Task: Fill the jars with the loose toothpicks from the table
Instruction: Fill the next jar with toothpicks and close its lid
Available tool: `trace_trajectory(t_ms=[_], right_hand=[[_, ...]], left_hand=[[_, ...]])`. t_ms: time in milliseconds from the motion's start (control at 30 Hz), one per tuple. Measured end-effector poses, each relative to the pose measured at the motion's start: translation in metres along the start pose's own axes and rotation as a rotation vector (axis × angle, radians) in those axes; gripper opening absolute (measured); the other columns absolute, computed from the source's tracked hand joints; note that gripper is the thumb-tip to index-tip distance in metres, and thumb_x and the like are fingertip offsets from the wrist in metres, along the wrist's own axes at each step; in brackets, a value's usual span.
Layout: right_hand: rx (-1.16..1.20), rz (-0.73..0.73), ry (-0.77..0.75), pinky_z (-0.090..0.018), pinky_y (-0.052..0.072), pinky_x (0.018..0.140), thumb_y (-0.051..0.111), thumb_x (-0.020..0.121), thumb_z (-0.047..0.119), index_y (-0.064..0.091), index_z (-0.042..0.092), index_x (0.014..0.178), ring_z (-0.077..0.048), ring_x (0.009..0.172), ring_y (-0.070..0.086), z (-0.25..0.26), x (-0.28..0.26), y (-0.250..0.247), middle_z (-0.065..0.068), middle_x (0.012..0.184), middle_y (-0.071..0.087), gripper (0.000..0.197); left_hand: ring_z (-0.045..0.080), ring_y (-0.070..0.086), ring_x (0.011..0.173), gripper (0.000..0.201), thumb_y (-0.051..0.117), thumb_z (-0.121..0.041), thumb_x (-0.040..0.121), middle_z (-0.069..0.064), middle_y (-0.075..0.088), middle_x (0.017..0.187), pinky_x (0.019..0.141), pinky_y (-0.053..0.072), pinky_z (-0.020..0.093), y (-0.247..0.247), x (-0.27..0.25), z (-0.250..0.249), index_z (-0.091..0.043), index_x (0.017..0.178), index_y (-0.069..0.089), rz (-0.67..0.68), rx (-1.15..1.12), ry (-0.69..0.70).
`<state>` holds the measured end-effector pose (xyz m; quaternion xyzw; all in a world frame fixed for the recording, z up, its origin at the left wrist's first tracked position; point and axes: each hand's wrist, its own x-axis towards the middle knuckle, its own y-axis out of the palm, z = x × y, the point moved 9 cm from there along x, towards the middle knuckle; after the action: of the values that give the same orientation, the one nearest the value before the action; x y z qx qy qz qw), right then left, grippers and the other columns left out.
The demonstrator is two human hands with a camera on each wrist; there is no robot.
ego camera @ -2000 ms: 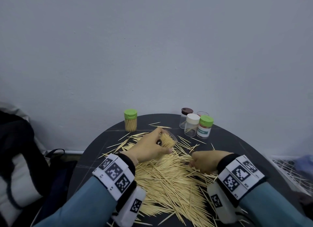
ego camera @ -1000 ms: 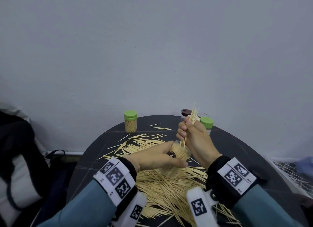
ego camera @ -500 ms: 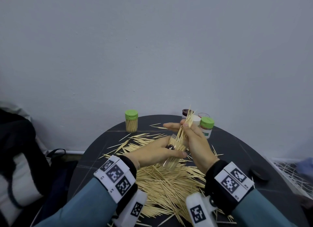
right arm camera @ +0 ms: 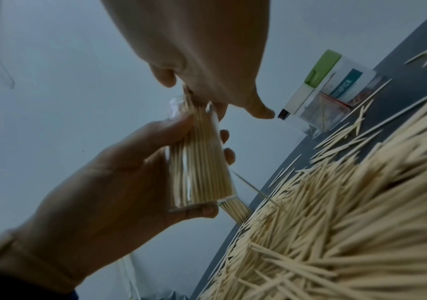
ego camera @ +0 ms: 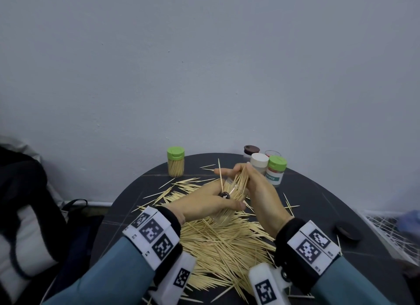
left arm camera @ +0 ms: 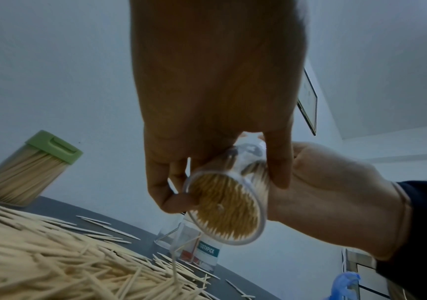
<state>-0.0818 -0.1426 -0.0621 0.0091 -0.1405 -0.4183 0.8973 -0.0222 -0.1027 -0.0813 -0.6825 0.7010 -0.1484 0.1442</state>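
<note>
1. The left hand (ego camera: 204, 204) holds a clear jar (ego camera: 231, 191) above the dark round surface (ego camera: 136, 195), fingers (right arm camera: 229, 156) and thumb curled round its wall.
2. The jar is tilted, mouth up and away from the person, and is packed with toothpicks; the left wrist view shows their ends filling its clear base (left arm camera: 226, 207).
3. The right hand (ego camera: 261, 195) is at the jar's mouth, fingers (left arm camera: 278, 162) curled down over the toothpick tips that stick out of it. Whether it pinches those tips or only presses on them is hard to tell, since the hand hides the rim.
4. One toothpick (ego camera: 220, 175) stands nearly upright beside the jar, between the two hands.
5. A big pile of loose toothpicks (ego camera: 218, 243) lies on the surface under and in front of the hands, with strays scattered toward the far edge.
6. A full jar with a green lid (ego camera: 175, 161) stands upright at the far left of the surface, well apart from the hands.
7. Far right, a cluster of jars stands close together: one brown-lidded (ego camera: 251, 151), one white-lidded (ego camera: 259, 162), one green-lidded with a "TOOTHPICK" label (ego camera: 276, 170).
8. A dark lid (ego camera: 346, 230) lies flat near the surface's right edge.
</note>
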Motion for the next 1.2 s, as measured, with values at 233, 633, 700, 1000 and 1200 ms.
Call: trace_trajectory(t_ms=[233, 633, 700, 1000, 1200], right_hand=[[-0.152, -0.027, 0.041, -0.042, 0.04, 0.104, 0.035, 0.1, 0.026, 0.067, 0.013, 0.091, -0.019, 0.114, 0.058, -0.019, 0.001, -0.008, 0.004, 0.113, 0.069, 0.036], [-0.188, -0.002, 0.011, -0.039, 0.037, 0.108, 0.028, 0.101, 0.017, 0.071, 0.021, 0.098, -0.008, 0.115, 0.056, -0.01, 0.001, -0.011, 0.005, 0.113, 0.068, 0.043], [-0.174, 0.036, 0.052, -0.034, 0.037, 0.107, 0.028, 0.1, 0.016, 0.068, 0.022, 0.108, -0.005, 0.117, 0.055, -0.015, 0.0, -0.007, 0.008, 0.118, 0.066, 0.041], [-0.215, 0.011, 0.214, -0.044, 0.023, 0.112, 0.037, 0.097, 0.039, 0.058, 0.036, 0.122, -0.01, 0.131, 0.039, -0.025, 0.001, -0.015, 0.012, 0.133, 0.053, 0.033], [-0.212, 0.115, 0.229, -0.026, 0.039, 0.097, 0.039, 0.096, 0.015, 0.056, 0.021, 0.125, -0.015, 0.122, 0.05, -0.029, -0.001, -0.005, 0.0, 0.129, 0.058, 0.034]], left_hand=[[0.008, 0.056, 0.092, 0.02, 0.064, -0.016, 0.088, -0.001, 0.063, 0.1, 0.086, 0.043, 0.024, -0.003, 0.002, 0.003, -0.02, 0.106, 0.056, -0.036, -0.024, 0.002], [0.01, 0.056, 0.088, 0.026, 0.07, -0.024, 0.083, -0.006, 0.061, 0.092, 0.087, 0.045, 0.033, -0.002, 0.006, 0.009, -0.021, 0.104, 0.055, -0.029, 0.022, -0.017], [0.01, 0.057, 0.09, 0.03, 0.069, -0.025, 0.084, -0.007, 0.062, 0.094, 0.087, 0.045, 0.031, -0.007, 0.004, 0.01, -0.021, 0.11, 0.055, -0.064, 0.003, -0.024], [0.007, 0.056, 0.088, 0.03, 0.07, -0.028, 0.083, -0.008, 0.061, 0.093, 0.085, 0.045, 0.027, -0.004, 0.004, 0.009, -0.025, 0.108, 0.054, -0.027, 0.008, -0.024], [0.004, 0.055, 0.086, 0.035, 0.068, -0.024, 0.085, -0.008, 0.06, 0.097, 0.074, 0.043, 0.018, -0.01, 0.001, 0.005, -0.02, 0.117, 0.053, -0.063, 0.036, 0.003]])
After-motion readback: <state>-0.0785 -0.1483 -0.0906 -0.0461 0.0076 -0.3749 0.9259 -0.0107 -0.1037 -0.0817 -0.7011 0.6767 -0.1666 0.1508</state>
